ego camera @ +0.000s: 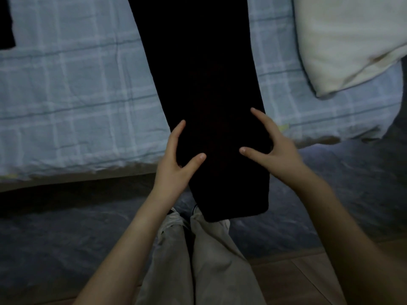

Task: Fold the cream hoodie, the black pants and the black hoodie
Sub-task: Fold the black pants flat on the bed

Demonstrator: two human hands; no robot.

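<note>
Hands (174, 170) (279, 153) on black pants (209, 73), lengthwise away

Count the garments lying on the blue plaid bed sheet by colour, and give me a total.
Black: 2 (long black pants, their near end hanging off the bed edge; black fabric garment, only a corner in view at top left)
Cream: 1 (folded cream hoodie, at top right)
Total: 3

One head-worn camera looks steeply down, close above the bed (77, 95) edge.
</note>
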